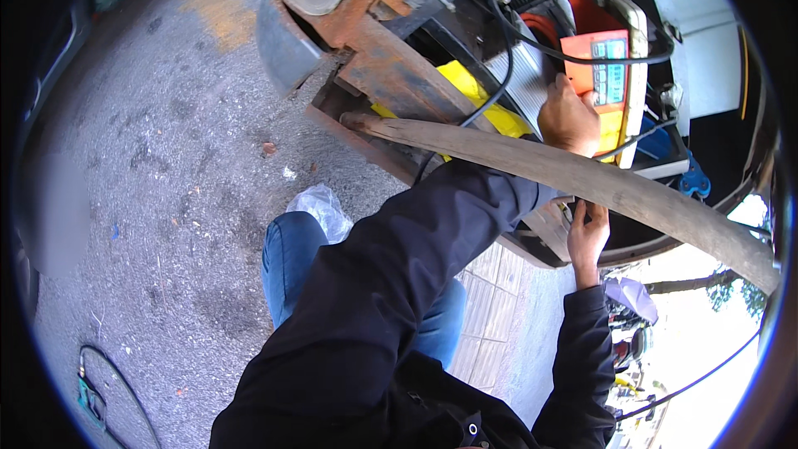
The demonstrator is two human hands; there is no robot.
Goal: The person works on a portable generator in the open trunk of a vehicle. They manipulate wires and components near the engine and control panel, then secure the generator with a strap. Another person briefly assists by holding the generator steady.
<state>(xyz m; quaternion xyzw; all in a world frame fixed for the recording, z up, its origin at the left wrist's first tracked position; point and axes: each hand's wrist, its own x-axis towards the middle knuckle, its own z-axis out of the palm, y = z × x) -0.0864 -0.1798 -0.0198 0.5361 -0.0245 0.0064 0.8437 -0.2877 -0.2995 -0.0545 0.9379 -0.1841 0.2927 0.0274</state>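
My left hand (569,120) is closed against an orange, yellow and cream unit (607,46) inside an open compartment, among black cables and ribbed metal (517,75); what its fingers hold is hidden. My left forearm reaches under or behind a long wooden pole (648,208) lying diagonally across a rusty steel frame (391,75). My right hand (588,237) is lower, just beneath the pole, with bent fingers closed at something hidden by the pole's edge. Yellow sheeting (465,79) sits between frame and ribbed metal.
Grey pavement (166,199) lies left, with a crumpled clear bag (320,208) beside my knee (291,258) and a cable with a green fitting (91,399). A blue fitting (694,179) sits right of the pole. Paving, a pale umbrella (632,295) and parked two-wheelers appear beyond my right arm.
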